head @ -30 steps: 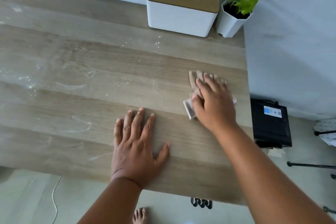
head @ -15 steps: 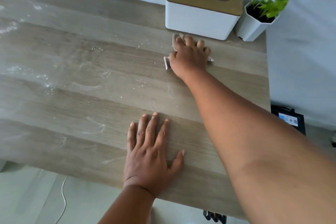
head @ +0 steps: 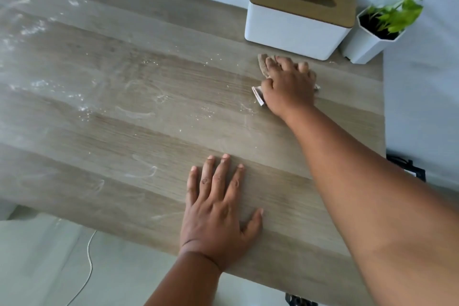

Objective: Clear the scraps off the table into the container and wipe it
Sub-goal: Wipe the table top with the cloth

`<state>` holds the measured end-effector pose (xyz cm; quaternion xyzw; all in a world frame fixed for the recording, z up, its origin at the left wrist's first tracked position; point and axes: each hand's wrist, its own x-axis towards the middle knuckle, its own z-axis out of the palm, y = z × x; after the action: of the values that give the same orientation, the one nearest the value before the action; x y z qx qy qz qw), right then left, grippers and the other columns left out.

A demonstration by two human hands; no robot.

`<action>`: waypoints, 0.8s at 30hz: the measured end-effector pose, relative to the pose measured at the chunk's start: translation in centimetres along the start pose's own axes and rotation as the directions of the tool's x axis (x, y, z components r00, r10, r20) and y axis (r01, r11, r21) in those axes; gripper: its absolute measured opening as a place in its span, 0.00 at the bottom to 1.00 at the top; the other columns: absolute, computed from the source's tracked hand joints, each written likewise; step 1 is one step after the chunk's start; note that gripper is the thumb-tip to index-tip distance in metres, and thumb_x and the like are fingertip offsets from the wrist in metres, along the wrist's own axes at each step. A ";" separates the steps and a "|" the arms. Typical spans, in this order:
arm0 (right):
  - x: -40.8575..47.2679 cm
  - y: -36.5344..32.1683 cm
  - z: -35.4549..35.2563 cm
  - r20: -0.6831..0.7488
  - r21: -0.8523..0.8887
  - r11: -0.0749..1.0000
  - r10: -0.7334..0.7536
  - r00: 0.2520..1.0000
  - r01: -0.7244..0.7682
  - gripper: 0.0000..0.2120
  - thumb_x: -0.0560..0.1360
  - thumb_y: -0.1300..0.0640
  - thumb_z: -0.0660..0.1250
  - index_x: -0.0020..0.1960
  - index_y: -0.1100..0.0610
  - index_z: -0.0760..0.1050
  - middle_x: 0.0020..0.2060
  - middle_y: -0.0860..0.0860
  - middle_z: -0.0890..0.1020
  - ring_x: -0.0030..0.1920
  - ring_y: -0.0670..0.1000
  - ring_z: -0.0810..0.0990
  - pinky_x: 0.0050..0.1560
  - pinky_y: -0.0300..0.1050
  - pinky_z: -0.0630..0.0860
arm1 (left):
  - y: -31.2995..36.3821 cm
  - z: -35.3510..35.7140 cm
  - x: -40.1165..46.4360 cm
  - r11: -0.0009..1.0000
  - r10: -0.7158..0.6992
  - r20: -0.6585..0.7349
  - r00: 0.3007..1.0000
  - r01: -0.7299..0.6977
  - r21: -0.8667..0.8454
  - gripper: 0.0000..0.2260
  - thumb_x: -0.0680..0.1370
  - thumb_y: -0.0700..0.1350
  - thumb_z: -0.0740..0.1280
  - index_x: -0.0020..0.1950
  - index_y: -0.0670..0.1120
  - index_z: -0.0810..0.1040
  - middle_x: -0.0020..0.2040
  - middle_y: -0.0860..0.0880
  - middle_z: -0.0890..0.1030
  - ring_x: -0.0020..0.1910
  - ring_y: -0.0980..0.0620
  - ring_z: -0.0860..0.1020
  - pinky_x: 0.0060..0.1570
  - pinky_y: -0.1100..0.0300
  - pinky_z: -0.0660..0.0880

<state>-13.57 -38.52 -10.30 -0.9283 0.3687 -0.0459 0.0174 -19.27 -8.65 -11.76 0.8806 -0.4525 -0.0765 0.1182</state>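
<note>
I see a wood-grain worktop (head: 149, 131) streaked with white powdery smears and crumbs (head: 82, 107), thickest toward its left edge and far left corner. At the far right corner stands a white tissue box (head: 295, 30) with a wooden slotted lid, and just beside it, nearer the right edge, a white pot with a green plant (head: 367, 42). In front of the box my right hand (head: 290, 87) presses flat on a folded cloth (head: 263, 67). My left hand (head: 218, 211) lies flat, fingers spread, near the front edge.
</note>
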 end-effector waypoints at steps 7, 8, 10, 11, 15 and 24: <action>-8.3 0.1 -0.7 0.005 0.064 0.924 -0.379 0.925 0.378 0.25 0.77 0.49 0.59 0.74 0.46 0.74 0.75 0.47 0.74 0.64 0.62 0.74 0.67 0.58 0.68 | -0.2 -0.3 -0.2 0.999 -0.008 0.053 0.999 0.006 0.032 0.39 0.76 0.70 0.59 0.81 0.50 0.65 0.83 0.46 0.58 0.84 0.44 0.50 0.80 0.38 0.51; -10.6 0.8 -0.8 -0.006 0.087 0.888 -0.453 0.892 0.451 0.24 0.78 0.50 0.60 0.74 0.48 0.75 0.75 0.48 0.74 0.64 0.62 0.75 0.66 0.60 0.69 | -0.1 -0.3 -0.2 0.999 -0.007 0.052 0.999 0.005 0.031 0.39 0.76 0.70 0.58 0.81 0.50 0.65 0.83 0.46 0.58 0.84 0.44 0.50 0.80 0.38 0.51; -13.7 2.9 -1.1 0.005 0.112 0.826 -0.557 0.831 0.553 0.24 0.79 0.51 0.61 0.74 0.50 0.74 0.75 0.49 0.73 0.66 0.62 0.75 0.68 0.62 0.69 | 0.1 -0.4 -0.2 1.000 -0.004 0.044 0.999 0.002 0.030 0.39 0.76 0.70 0.59 0.81 0.50 0.65 0.83 0.46 0.59 0.84 0.44 0.50 0.80 0.38 0.51; -13.8 4.1 -1.4 0.022 0.103 0.805 -0.588 0.808 0.584 0.24 0.80 0.51 0.61 0.75 0.50 0.73 0.76 0.49 0.73 0.67 0.62 0.74 0.69 0.61 0.68 | 0.1 -0.4 -0.2 1.000 -0.002 0.039 0.999 0.001 0.025 0.38 0.76 0.70 0.59 0.81 0.50 0.66 0.83 0.46 0.59 0.84 0.44 0.51 0.80 0.38 0.51; -8.8 4.6 -1.5 0.023 0.017 0.921 -0.391 0.920 0.390 0.27 0.80 0.49 0.54 0.77 0.52 0.71 0.77 0.54 0.71 0.68 0.64 0.72 0.72 0.60 0.66 | 0.2 -0.4 -0.1 1.000 -0.012 0.019 1.000 0.011 0.017 0.38 0.76 0.70 0.58 0.81 0.50 0.65 0.83 0.46 0.59 0.84 0.44 0.50 0.80 0.39 0.50; -13.3 1.8 -1.3 0.072 0.063 0.933 -0.357 0.931 0.353 0.27 0.79 0.49 0.56 0.77 0.49 0.71 0.79 0.50 0.69 0.78 0.62 0.66 0.78 0.64 0.57 | 0.1 -0.1 -0.4 1.000 -0.006 -0.025 1.000 0.007 0.026 0.38 0.75 0.69 0.61 0.79 0.49 0.67 0.82 0.45 0.62 0.83 0.43 0.53 0.80 0.39 0.51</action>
<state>-24.56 -30.69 -10.13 -0.9800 0.1926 -0.0192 0.0469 -19.54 -8.35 -11.62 0.8845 -0.4490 -0.0599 0.1119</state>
